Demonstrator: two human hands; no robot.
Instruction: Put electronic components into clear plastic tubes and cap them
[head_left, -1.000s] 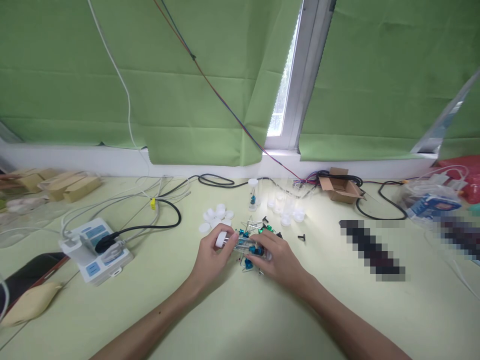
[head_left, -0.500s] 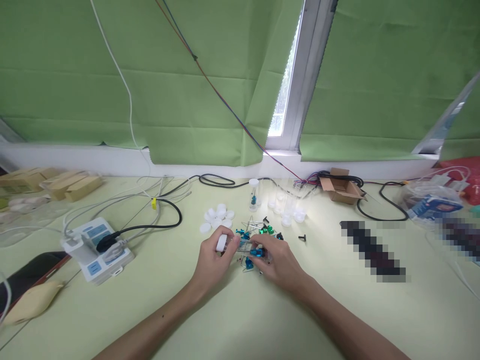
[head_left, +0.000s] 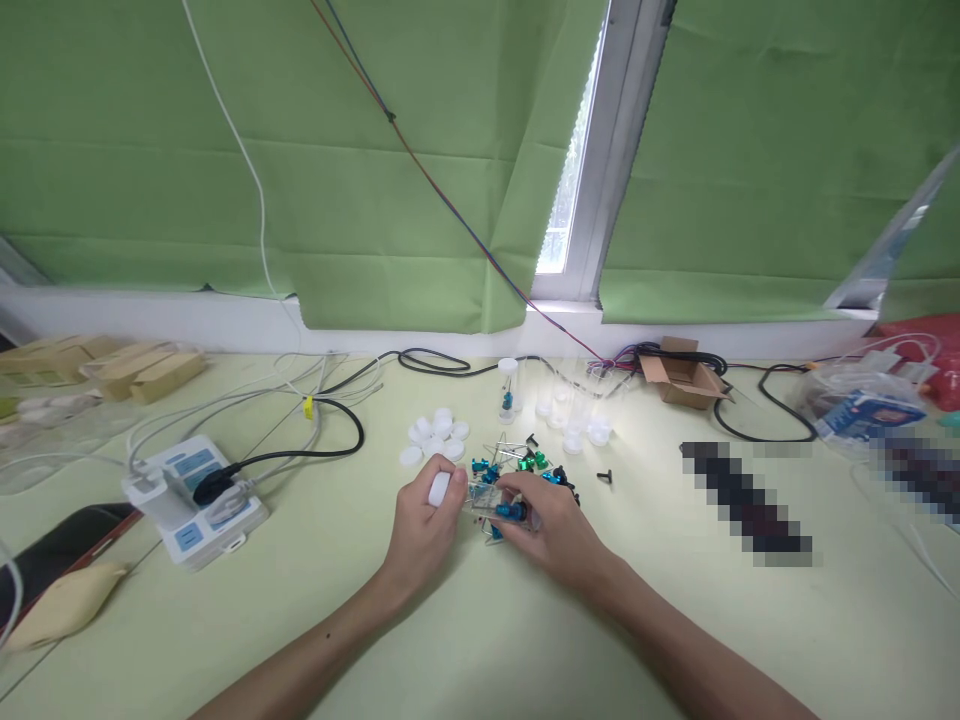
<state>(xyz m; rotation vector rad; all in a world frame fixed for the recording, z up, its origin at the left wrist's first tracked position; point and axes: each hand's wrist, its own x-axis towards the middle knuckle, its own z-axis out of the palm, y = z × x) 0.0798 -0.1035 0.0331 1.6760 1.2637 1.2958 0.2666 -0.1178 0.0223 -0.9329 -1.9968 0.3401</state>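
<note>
A clear plastic tube [head_left: 486, 494] with a blue metal part inside lies sideways between my hands. My right hand [head_left: 556, 522] is closed around its right end. At the other end, my left hand [head_left: 426, 522] grips a white cap [head_left: 439, 488]; fingers hide whether the cap sits on the tube. Just beyond and beneath the hands is a loose pile of blue parts [head_left: 484, 466], green parts [head_left: 534, 460], black parts and thin metal pins. Several white caps [head_left: 433, 436] are heaped behind my left hand. A capped tube [head_left: 508, 390] holding a blue part stands upright behind the pile.
More clear tubes [head_left: 581, 405] stand behind and right of the pile. A black screw-like piece [head_left: 604, 477] lies alone. To the right are an open cardboard box [head_left: 679, 380] and a blurred dark object [head_left: 742, 500]. A power strip [head_left: 195, 500] with cables occupies the left.
My left hand, with the cap, has moved slightly left and down. The tube has shifted a little left, and my right hand has turned slightly.
</note>
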